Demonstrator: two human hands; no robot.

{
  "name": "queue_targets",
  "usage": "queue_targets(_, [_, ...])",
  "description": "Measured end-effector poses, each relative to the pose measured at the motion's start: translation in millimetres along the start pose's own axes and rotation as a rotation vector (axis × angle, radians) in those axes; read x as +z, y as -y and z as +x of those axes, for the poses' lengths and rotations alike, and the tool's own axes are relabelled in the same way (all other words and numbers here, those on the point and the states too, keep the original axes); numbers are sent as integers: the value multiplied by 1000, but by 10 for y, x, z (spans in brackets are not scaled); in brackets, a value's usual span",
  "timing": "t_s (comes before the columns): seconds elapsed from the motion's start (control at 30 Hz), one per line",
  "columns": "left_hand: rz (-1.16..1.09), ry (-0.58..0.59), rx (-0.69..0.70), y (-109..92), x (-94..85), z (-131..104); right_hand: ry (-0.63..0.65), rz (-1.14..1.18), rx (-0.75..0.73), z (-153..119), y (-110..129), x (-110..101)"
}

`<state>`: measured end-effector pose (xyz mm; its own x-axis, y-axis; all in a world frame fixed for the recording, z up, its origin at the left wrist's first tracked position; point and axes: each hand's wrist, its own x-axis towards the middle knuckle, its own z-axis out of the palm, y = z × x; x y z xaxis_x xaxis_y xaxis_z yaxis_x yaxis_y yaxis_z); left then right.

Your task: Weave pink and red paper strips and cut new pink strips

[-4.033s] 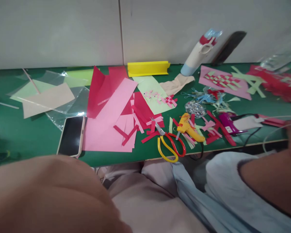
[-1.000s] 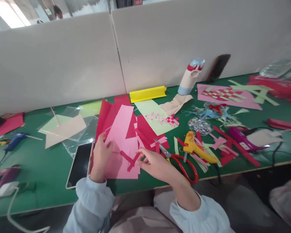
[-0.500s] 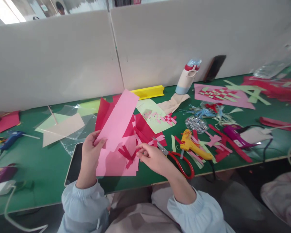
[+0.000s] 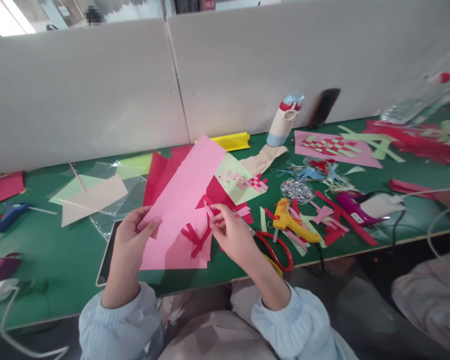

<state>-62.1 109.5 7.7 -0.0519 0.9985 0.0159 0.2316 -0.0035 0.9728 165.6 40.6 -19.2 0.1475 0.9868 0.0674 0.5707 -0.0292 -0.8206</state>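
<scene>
Head: silvery bits (image 4: pixel 296 191) in container (image 4: pixel 312 197); left fingers (image 4: pixel 150 228) pinch paper (image 4: pixel 183 187).

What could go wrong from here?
The scissors lie at the near edge of the table, close beside the right arm, so a nudge might knock them off. Loose red strips near the right hand could get swept aside. The left hand holds the pink sheet near one end, so it might bend.

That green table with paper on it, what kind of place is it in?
Probably a craft room or workshop: there's pink paper, a pair of scissors and a yellow glue gun there.
</scene>
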Motion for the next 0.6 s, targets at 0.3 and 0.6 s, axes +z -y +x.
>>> queue_targets(0.3, [-231,174,-190,105,-150,-18,-392,-428,-359,-33,-103,51])
queue_targets(0.6, [-195,94,-170,86,-181,-23,-569,-531,-662,-84,-51,12])
